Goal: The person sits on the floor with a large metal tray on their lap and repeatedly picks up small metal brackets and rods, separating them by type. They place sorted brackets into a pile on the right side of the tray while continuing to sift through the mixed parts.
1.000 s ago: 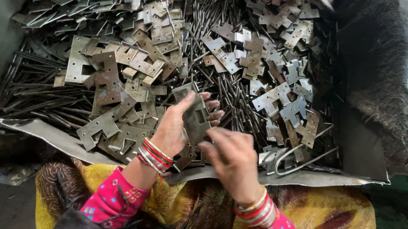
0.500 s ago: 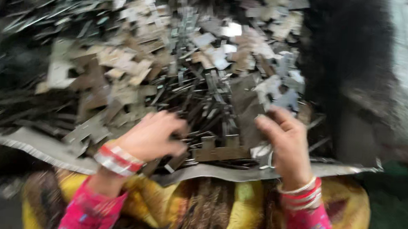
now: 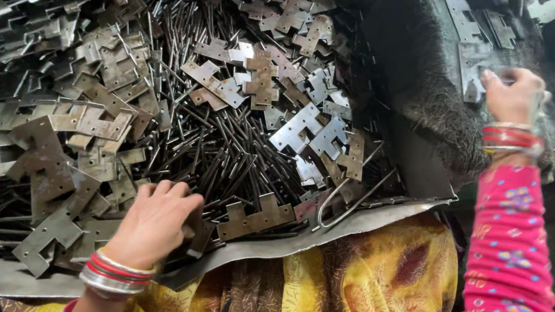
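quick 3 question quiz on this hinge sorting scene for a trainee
1. True or false: the left hand rests on the pile of hinge plates.
2. Where does the right hand reach? A) the metal pins B) plates on the dark cloth C) the lap
3. Fill in: thin metal ___ lie heaped among the plates.

Key: 1 true; 2 B; 3 pins

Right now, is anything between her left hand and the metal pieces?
No. The left hand rests directly on the pile of flat hinge plates and thin metal pins, fingers curled over them. Nothing visible lies between. The right hand is off at the side.
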